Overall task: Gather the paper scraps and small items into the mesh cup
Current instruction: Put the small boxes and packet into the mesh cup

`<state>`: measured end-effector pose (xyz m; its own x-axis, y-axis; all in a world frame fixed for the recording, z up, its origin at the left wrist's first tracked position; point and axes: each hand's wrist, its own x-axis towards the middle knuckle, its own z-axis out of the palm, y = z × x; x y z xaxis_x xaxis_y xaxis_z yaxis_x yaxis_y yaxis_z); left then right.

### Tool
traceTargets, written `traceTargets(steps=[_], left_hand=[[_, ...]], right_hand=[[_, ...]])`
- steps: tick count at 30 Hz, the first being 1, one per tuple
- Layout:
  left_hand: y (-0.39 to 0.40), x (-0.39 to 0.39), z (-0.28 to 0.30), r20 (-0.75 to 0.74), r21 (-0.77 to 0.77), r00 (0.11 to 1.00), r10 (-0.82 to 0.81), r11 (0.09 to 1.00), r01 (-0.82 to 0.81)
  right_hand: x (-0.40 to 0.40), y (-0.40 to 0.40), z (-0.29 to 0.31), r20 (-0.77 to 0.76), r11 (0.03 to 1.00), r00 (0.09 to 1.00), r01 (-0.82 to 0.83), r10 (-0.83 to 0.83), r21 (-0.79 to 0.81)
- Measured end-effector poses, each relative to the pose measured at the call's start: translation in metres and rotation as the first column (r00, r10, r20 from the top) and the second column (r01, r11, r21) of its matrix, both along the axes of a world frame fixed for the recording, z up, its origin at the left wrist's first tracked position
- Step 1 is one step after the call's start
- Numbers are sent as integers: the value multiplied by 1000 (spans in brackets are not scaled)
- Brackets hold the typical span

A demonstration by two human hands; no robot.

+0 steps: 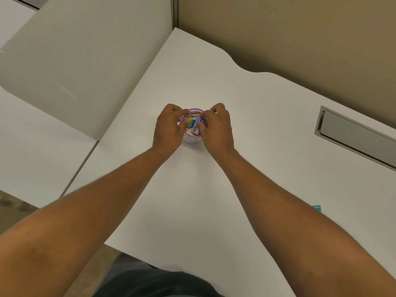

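Note:
A small pink-rimmed mesh cup (192,138) stands in the middle of the white desk (246,125). It holds several colourful paper scraps and small items, among them a yellow piece (189,122). My left hand (170,129) curls around the cup's left side, thumb and fingers over the rim. My right hand (216,127) is at the right side, its fingertips pinching a blue and grey scrap (198,123) just above the cup's opening. Much of the cup's wall is hidden by both hands.
A small teal item (317,207) lies on the desk near my right forearm. A metal cable tray lid (353,136) is set into the desk at the right. A beige partition (300,28) rises behind. A white panel (75,61) stands on the left.

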<state>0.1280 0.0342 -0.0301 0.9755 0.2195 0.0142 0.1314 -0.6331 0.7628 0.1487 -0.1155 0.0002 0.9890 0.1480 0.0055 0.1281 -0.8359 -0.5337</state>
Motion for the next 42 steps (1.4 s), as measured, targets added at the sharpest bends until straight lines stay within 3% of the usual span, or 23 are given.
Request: traceTargets(steps=[4, 7, 10, 12, 15, 18, 21, 26, 29, 31, 35, 39, 42], left_hand=[[1, 2, 1, -18, 0, 1000, -19, 1000, 19], [1, 2, 5, -31, 6, 999, -30, 1000, 30], [2, -4, 14, -4, 31, 1000, -9, 999, 9], [-2, -12, 22, 58, 63, 998, -15, 998, 11], [-17, -30, 33, 189, 136, 968, -167, 980, 142], [-43, -60, 30, 222, 199, 884, -411, 907, 371], [-65, -87, 13, 121, 209, 817, -564, 819, 535], [-85, -105, -22, -191, 309, 674, -714, 608, 731], [-88, -107, -37, -404, 354, 530, -746, 406, 842], [-86, -107, -41, -473, 391, 493, -730, 327, 860], [-89, -115, -43, -533, 399, 458, -711, 266, 877], [-89, -116, -41, -572, 409, 428, -700, 209, 888], [-90, -113, -37, -587, 408, 405, -701, 175, 896]], right_hand=[[-4, 1, 1, -32, 1000, 999, 17, -17, 7], [-8, -2, 10, -49, 986, 996, 86, -80, 145], [-22, -27, 16, 9, 882, 960, 252, -279, 398], [-41, -61, 11, -19, 801, 903, 390, -429, 454], [-85, -134, -7, -86, 741, 803, 580, -590, 338], [-131, -216, -26, -68, 662, 670, 741, -739, 111], [-159, -272, -38, -81, 575, 569, 814, -818, -80], [-166, -301, -47, -286, 512, 445, 827, -848, -231], [-171, -298, -51, -255, 607, 559, 772, -789, -187], [-175, -293, -54, -239, 643, 602, 748, -762, -166], [-169, -264, -43, -229, 715, 688, 697, -688, -55], [-136, -192, -19, -309, 700, 751, 658, -584, 277], [-107, -129, 3, -267, 713, 842, 539, -469, 448]])
